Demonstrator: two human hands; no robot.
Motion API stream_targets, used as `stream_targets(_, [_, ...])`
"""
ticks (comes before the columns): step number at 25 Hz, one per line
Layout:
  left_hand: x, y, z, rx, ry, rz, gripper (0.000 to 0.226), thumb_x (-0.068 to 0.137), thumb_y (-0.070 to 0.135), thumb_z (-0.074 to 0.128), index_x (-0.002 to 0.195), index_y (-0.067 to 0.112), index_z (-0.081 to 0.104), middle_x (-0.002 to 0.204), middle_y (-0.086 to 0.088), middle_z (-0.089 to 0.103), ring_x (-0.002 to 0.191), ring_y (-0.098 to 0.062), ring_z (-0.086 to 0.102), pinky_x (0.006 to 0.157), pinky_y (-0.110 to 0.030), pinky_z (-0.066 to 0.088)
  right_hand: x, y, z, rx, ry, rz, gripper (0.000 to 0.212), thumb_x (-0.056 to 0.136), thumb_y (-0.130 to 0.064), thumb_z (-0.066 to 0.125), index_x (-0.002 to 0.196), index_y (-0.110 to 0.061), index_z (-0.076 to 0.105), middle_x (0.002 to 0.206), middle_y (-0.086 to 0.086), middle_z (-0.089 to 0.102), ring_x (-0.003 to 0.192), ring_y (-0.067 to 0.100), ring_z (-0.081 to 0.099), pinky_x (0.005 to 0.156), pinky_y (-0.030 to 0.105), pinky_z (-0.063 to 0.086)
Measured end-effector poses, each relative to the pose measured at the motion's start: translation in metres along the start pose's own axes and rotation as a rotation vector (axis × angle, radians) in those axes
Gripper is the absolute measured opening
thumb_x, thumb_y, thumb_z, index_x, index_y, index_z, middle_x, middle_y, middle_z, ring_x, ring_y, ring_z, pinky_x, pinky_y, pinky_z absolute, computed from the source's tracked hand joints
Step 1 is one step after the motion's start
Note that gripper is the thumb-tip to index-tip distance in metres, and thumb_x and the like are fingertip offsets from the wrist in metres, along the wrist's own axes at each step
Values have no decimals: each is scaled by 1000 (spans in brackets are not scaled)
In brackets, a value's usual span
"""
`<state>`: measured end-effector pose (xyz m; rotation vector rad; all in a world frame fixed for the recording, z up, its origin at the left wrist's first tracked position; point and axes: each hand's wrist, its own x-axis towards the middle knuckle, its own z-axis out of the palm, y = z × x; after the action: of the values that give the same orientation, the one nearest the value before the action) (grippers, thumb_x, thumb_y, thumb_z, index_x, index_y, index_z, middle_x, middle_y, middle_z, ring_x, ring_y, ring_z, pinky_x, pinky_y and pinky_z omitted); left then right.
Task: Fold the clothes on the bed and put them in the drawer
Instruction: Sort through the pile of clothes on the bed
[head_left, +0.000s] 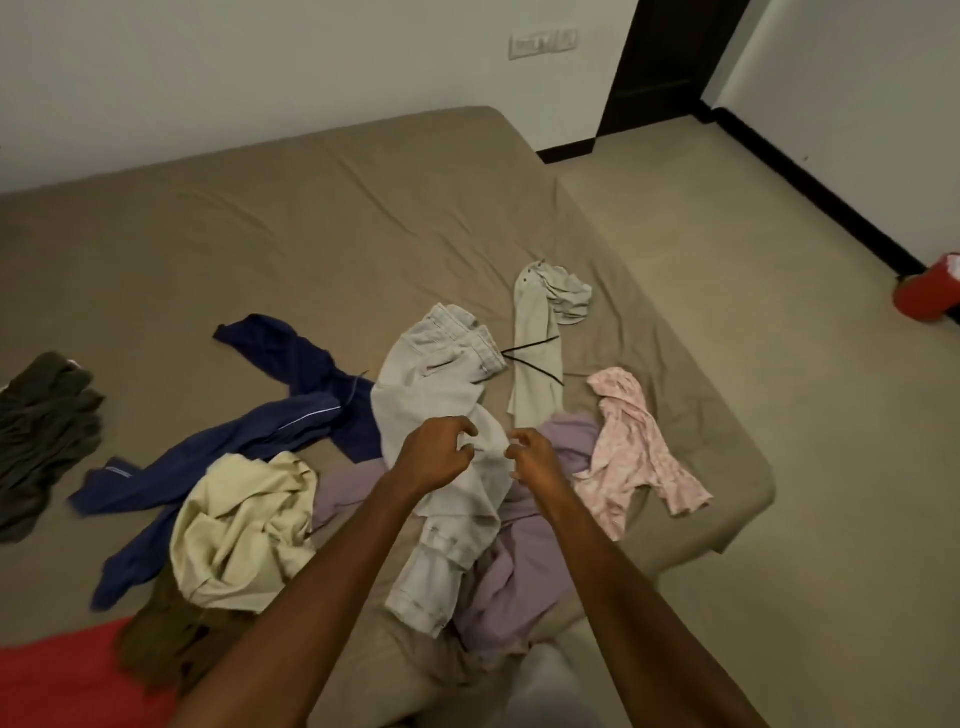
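Loose clothes lie scattered on the tan bed (311, 218). Pale grey trousers (431, 389) with a black drawstring stretch down the middle. My left hand (434, 452) and my right hand (532, 457) hover just over the trousers, fingers curled and apart, with nothing held. Around them lie a navy garment (270, 431), a cream top (244, 525), a lilac garment (524, 566), a pink patterned top (634, 441), a light beige piece (540, 332), a brown garment (166, 634) and a dark olive one (41, 421) at the left edge.
A red cloth (62, 680) covers the bed's near left corner. Beige floor (779, 364) runs along the bed's right side, with a red cylinder (930, 291) by the wall. A dark doorway (670, 57) stands at the back right.
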<state>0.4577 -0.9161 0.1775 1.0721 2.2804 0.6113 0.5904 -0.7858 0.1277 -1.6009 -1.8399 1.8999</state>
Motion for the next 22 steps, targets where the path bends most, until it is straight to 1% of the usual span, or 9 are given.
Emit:
stream_targets(3, [50, 37, 38, -32, -8, -10, 27, 89, 25, 68, 116, 21, 71, 107, -1, 74, 102, -21, 66, 81, -36, 54, 51, 16, -45, 8, 45, 17, 28, 92, 1, 58, 118, -6, 66, 110, 8, 68, 105, 30, 65, 80, 35, 55])
stream_targets(5, [84, 58, 63, -38, -47, -32, 25, 89, 23, 69, 113, 21, 72, 98, -3, 74, 89, -24, 68, 71, -31, 49, 83, 23, -74, 38, 54, 28, 26, 95, 3, 55, 119, 0, 65, 103, 8, 67, 101, 27, 62, 73, 25, 52])
stream_targets(7, [112, 70, 89, -40, -71, -43, 24, 87, 25, 69, 110, 21, 74, 96, -4, 74, 87, -25, 69, 70, -29, 49, 108, 33, -100, 40, 85, 24, 30, 93, -7, 57, 122, -1, 65, 110, 10, 67, 101, 27, 63, 82, 32, 54])
stream_targets(9, [144, 78, 118, -26, -100, -36, 25, 83, 29, 66, 105, 24, 75, 99, -4, 73, 98, -23, 68, 75, -32, 54, 143, 50, -125, 42, 149, 51, 42, 83, -17, 55, 121, -3, 65, 116, 14, 68, 105, 32, 65, 90, 42, 55])
stream_targets(11, [168, 82, 146, -13, -117, -52, 24, 81, 27, 65, 101, 22, 76, 101, -6, 71, 110, -24, 62, 78, -35, 55, 187, 79, -147, -7, 237, 98, 50, 77, -26, 56, 122, -5, 63, 117, 18, 68, 108, 36, 65, 92, 46, 54])
stream_targets(15, [213, 73, 196, 3, -172, -62, 35, 77, 36, 56, 103, 23, 76, 106, -5, 70, 113, -22, 58, 85, -38, 55, 266, 135, -172, -274, 339, 239, 61, 95, -33, 69, 144, -4, 49, 143, 24, 54, 132, 42, 51, 107, 48, 43])
stream_targets(19, [250, 51, 243, -21, -200, -105, 37, 75, 34, 57, 104, 22, 77, 110, -6, 72, 113, -22, 61, 87, -37, 55, 317, 181, -170, -680, 354, 314, 79, 88, -50, 73, 145, -4, 42, 150, 26, 39, 139, 43, 39, 106, 55, 40])
stream_targets(21, [257, 47, 260, -48, -200, -115, 35, 77, 32, 59, 104, 20, 77, 108, -4, 73, 113, -22, 61, 89, -37, 54, 333, 196, -165, -785, 389, 278, 80, 83, -49, 77, 140, -5, 44, 143, 27, 42, 131, 45, 43, 98, 57, 44])
stream_targets(22, [257, 44, 267, -67, -203, -116, 32, 78, 29, 61, 103, 19, 77, 107, -3, 74, 113, -22, 62, 90, -36, 54, 341, 204, -166, -822, 399, 238, 74, 83, -44, 77, 138, -5, 46, 138, 28, 46, 126, 46, 47, 94, 57, 46])
